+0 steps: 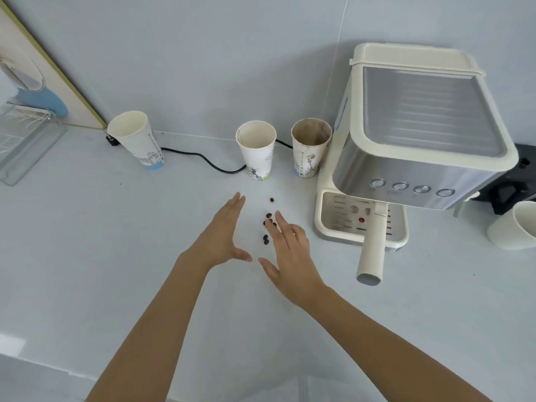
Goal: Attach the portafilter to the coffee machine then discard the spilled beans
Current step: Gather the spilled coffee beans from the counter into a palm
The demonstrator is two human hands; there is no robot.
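Observation:
Several dark coffee beans (266, 239) lie scattered on the white counter, one bean (272, 200) a little farther back. My left hand (222, 238) is open, flat and on edge just left of the beans. My right hand (288, 247) is open too, its fingers spread over the beans' right side and covering some of them. The cream and steel coffee machine (417, 140) stands at the right. The portafilter sits under its front, and its cream handle (372, 248) sticks out toward me over the drip tray (339, 219).
Three paper cups stand at the back: a tilted one (136, 140), a middle one (256, 149) and a stained one (311, 149). A black power cord (203, 159) runs behind them. A white mug (514, 227) and a black object (513, 187) sit at the far right, a clear rack (23, 140) at the left.

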